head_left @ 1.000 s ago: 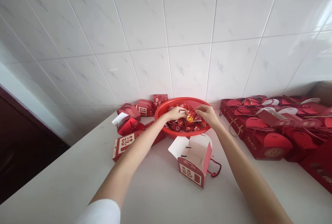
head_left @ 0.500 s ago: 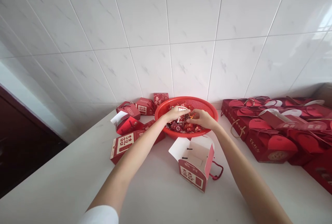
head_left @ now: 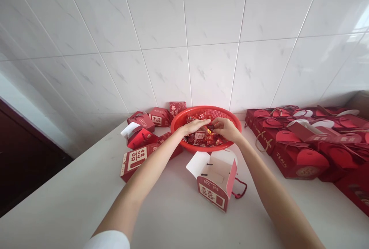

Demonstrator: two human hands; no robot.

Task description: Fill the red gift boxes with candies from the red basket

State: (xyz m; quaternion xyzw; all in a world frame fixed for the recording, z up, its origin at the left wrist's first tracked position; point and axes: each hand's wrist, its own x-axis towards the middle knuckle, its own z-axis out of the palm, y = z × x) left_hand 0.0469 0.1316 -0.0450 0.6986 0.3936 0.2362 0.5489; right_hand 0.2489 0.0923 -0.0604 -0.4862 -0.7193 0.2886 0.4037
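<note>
The left hand [head_left: 193,126] reaches over the red basket [head_left: 198,149] with its fingers stretched out; their underside is hidden, so I cannot tell whether they hold anything. Opposite, the right hand [head_left: 227,129] has its fingers bent close together beside the wrapped sweets [head_left: 199,139] inside the basket, any grip unclear. An open-topped box [head_left: 212,194] stands in front on the bench [head_left: 170,218].

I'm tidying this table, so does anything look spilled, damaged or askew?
I see no spill or damage; wrapped pieces lie inside the red basket. Slightly askew: the front box stands open, its white flap splayed leftward.
</note>
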